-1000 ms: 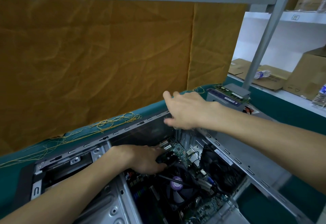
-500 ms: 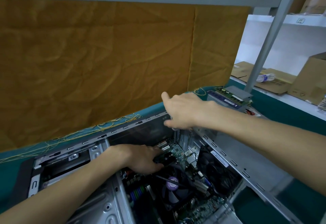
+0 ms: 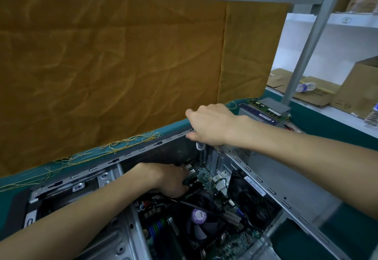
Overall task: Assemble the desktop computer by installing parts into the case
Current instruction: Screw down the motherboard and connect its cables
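Right hand (image 3: 211,125) at 12 o'clock over the far corner of the computer case (image 3: 272,180), fingers curled round a screwdriver (image 3: 200,147); clear handle end showing below the fist, shaft pointing down along the inside of the rear wall. Left hand (image 3: 168,179) down inside the case at centre, fingers bent onto a small dark card (image 3: 191,178) lying on the green circuit board (image 3: 204,175); whether pinching or only pressing, cannot tell.

Case lying on its side, open face up, on a teal table cover (image 3: 319,116). Far rim a slotted metal strip running from 9 o'clock up to 12 o'clock; right rim running from 12 o'clock down to 4 o'clock, right forearm crossing above it. Little free room at the far corner: screwdriver close to the rear wall and slot brackets. Cooling fan (image 3: 201,229) with purple sticker at 6 o'clock, near the left wrist. Second black fan (image 3: 247,196) at 3 o'clock against the rear wall.

Outside the case at 1 o'clock, a grey box (image 3: 263,114) with memory sticks (image 3: 263,107) on top. Loose yellow thread (image 3: 122,144) along the table edge at 10 o'clock, below an orange cloth backdrop (image 3: 112,65).
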Tool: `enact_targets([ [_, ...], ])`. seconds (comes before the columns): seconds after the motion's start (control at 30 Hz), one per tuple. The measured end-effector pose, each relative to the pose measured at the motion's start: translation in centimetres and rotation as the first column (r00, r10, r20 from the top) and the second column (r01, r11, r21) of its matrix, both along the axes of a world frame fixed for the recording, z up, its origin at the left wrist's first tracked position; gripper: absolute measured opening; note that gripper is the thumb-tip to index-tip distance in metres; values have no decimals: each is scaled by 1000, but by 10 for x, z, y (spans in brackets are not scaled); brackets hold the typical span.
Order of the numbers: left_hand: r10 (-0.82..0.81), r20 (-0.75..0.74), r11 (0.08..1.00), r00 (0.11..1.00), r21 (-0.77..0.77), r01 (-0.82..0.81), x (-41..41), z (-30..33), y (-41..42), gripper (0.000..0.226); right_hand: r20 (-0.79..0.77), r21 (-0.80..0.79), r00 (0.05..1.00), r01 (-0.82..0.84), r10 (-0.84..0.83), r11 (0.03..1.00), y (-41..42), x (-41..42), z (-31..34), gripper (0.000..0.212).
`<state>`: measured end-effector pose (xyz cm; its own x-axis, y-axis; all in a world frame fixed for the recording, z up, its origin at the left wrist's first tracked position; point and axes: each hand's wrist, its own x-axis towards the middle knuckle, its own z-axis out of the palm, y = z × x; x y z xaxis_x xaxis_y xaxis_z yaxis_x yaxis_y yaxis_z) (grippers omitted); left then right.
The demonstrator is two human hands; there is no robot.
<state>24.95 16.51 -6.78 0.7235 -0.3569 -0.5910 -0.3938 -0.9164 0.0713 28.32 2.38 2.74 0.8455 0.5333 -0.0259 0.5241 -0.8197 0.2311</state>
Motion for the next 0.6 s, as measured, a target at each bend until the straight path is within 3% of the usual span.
enact_targets([
  [0.1, -20, 15, 1000, 1000, -5, 20, -1, -1, 1, 67, -212, 25, 977, 42, -36, 999, -2, 0, 12, 42],
  [0.2, -36, 15, 999, 999, -22, 36, 0, 0, 1, 63, -6, -71, 996, -89, 88, 994, 3, -2, 11, 26],
  [0.27, -37, 22, 999, 999, -25, 38, 0, 2, 1, 61, 89, -182, 991, -84, 102, 980, 8, -3, 7, 33],
  [0.4, -41, 30, 999, 999, -32, 42, -1, 1, 1, 61, -197, -161, 980, 3, -35, 987, 7, 2, 12, 40],
  [0.5, -39, 29, 999, 999, -26, 40, -1, 0, 1, 62, -123, -94, 992, -4, -8, 996, 6, 3, 9, 31],
  [0.6, -44, 40, 999, 998, -18, 45, -1, -1, 0, 61, -103, -115, 994, 34, -46, 993, 5, 4, 10, 37],
])
